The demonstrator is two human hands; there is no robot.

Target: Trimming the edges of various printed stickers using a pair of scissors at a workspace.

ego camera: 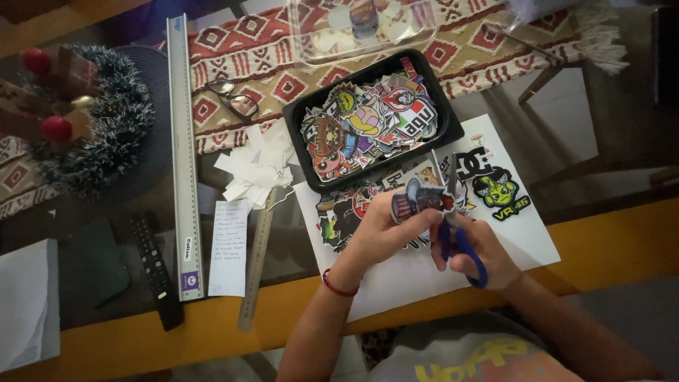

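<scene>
My left hand pinches a small colourful sticker cut-out above a white sticker sheet. My right hand grips blue-handled scissors, whose blades point up beside the cut-out and touch its right edge. A red band circles my left wrist. Just beyond the hands, a black tray is filled with several cut-out stickers. Printed stickers still lie on the sheet to the right of the scissors.
A long metal ruler and a shorter ruler lie left of the sheet, with paper scraps, a handwritten note, glasses, a remote control, a tinsel wreath and a clear plastic lid.
</scene>
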